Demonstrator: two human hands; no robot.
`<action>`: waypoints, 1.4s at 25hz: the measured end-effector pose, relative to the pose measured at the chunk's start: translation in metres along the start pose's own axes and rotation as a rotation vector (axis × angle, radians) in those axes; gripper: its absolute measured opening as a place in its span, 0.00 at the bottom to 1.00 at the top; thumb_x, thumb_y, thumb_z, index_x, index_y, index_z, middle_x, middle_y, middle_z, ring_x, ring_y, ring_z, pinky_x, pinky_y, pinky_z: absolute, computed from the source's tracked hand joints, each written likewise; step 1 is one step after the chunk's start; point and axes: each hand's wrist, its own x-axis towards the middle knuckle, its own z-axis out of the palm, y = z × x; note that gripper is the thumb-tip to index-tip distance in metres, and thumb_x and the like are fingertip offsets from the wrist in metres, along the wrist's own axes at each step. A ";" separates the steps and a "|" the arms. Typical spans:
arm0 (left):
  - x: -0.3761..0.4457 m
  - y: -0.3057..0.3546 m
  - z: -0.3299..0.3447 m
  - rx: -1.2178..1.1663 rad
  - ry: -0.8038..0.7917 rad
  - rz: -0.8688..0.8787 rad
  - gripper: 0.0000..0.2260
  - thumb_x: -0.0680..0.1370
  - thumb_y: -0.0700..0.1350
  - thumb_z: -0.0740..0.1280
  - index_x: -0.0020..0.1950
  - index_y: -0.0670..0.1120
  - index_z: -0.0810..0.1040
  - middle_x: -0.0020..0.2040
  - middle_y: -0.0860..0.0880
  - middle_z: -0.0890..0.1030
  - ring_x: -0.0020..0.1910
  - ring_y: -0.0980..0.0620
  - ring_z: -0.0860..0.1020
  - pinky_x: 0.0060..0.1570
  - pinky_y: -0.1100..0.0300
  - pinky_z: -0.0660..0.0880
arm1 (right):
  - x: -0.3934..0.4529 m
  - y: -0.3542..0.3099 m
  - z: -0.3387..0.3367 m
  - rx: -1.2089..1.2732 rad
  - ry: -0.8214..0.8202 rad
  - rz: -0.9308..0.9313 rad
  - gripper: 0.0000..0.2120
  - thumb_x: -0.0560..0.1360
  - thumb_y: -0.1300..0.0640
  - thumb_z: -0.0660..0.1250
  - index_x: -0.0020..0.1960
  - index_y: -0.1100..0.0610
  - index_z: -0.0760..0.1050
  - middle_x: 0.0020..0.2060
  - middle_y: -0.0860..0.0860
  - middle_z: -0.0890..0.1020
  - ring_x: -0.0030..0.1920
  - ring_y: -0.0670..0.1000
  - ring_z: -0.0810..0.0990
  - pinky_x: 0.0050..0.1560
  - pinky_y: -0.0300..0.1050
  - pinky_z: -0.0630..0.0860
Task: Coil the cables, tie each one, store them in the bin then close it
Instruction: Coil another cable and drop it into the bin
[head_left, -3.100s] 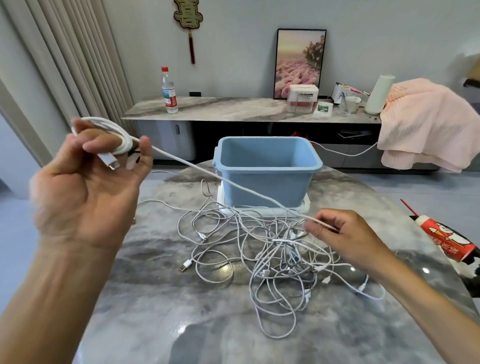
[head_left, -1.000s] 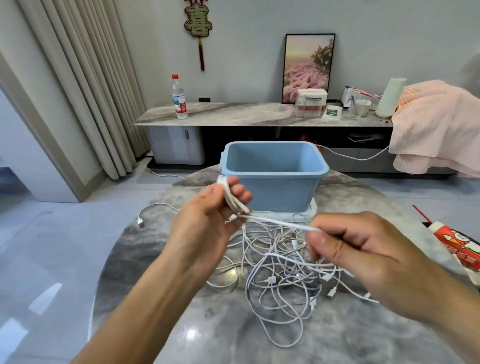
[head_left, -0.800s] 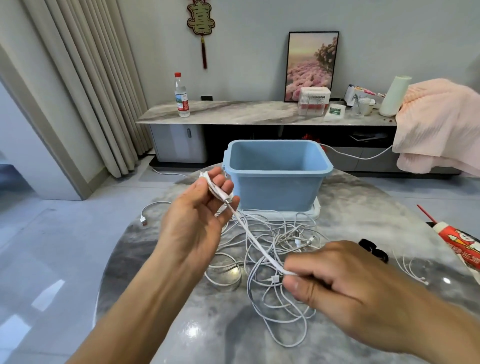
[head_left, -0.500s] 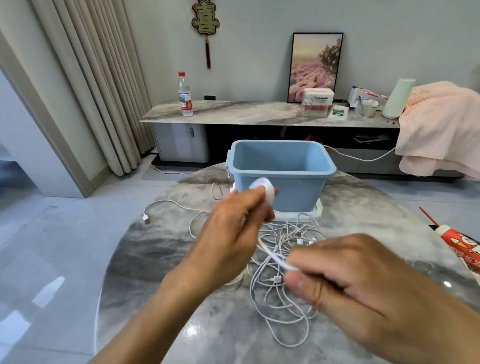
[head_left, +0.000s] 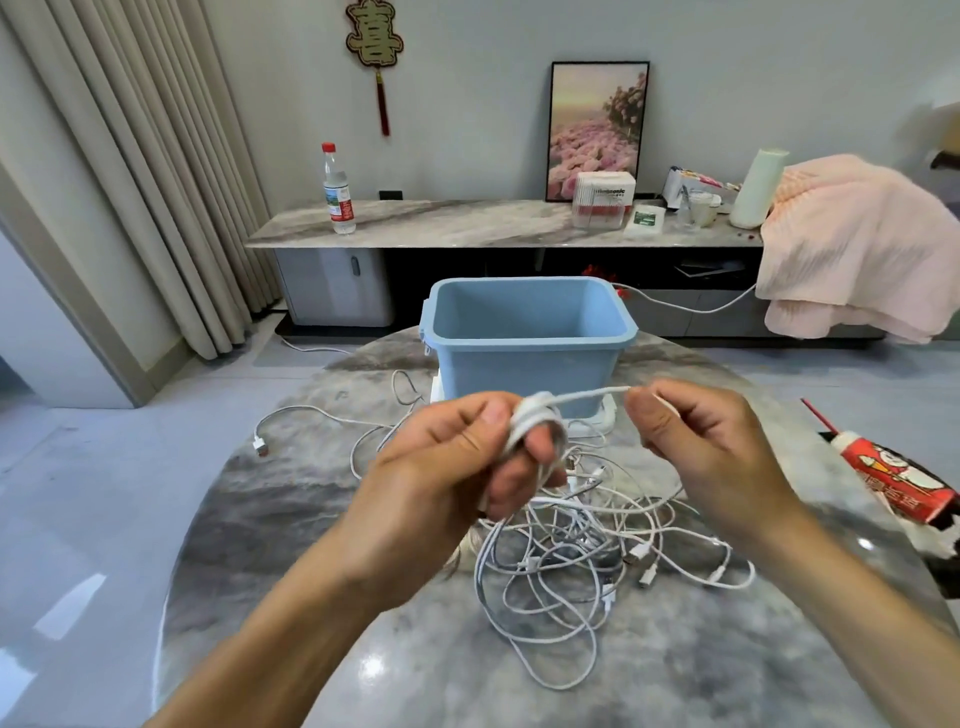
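A white cable (head_left: 535, 421) is wound into a small tight coil around the fingers of the left hand (head_left: 457, 467), which is curled about it with the thumb pressed on the outside of the loops. From the top of the coil a short straight run of the same cable stretches across to the right hand (head_left: 711, 447), whose thumb and forefinger pinch it near its end while the other fingers curl loosely beneath. Both hands are held in the air just in front of the blue bin (head_left: 527, 332), at about the height of its lower wall.

The bin stands open and upright on the far part of the round marble surface (head_left: 322, 545), resting on a white lid (head_left: 605, 418) that shows at its base. Below the hands, in front of the bin, lies a tangled pile of loose white cables (head_left: 582, 545) spread over the surface; one strand trails away from the bin to the left and ends in a plug (head_left: 260, 446) near the surface's edge.

To the right of the bin, at the surface's rim, lies a red carton (head_left: 893, 480) with a straw. Behind the bin runs a low marble-topped sideboard (head_left: 467, 223) carrying a water bottle (head_left: 337, 192), a framed flower picture (head_left: 597, 130) and a tissue box (head_left: 602, 200); a pink blanket (head_left: 852, 239) is draped at its right end.
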 end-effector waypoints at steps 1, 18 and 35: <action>-0.001 0.004 -0.002 -0.097 0.007 0.001 0.14 0.79 0.47 0.58 0.41 0.43 0.80 0.29 0.50 0.68 0.27 0.54 0.64 0.54 0.48 0.74 | -0.001 0.005 0.003 0.039 0.005 0.038 0.31 0.75 0.34 0.64 0.31 0.61 0.63 0.27 0.52 0.61 0.29 0.48 0.60 0.30 0.40 0.59; 0.002 -0.019 -0.014 0.699 0.219 0.178 0.11 0.81 0.43 0.61 0.52 0.41 0.81 0.41 0.45 0.81 0.42 0.53 0.79 0.46 0.57 0.74 | -0.021 -0.068 0.032 -0.663 -0.187 -0.256 0.13 0.78 0.44 0.61 0.38 0.49 0.74 0.26 0.43 0.72 0.29 0.47 0.69 0.31 0.48 0.69; 0.001 -0.014 0.007 0.374 -0.073 0.069 0.13 0.82 0.41 0.58 0.53 0.35 0.79 0.35 0.45 0.75 0.36 0.52 0.73 0.41 0.64 0.70 | 0.005 -0.035 -0.002 -0.182 -0.030 -0.335 0.15 0.72 0.45 0.73 0.39 0.57 0.83 0.30 0.53 0.82 0.30 0.56 0.78 0.30 0.53 0.72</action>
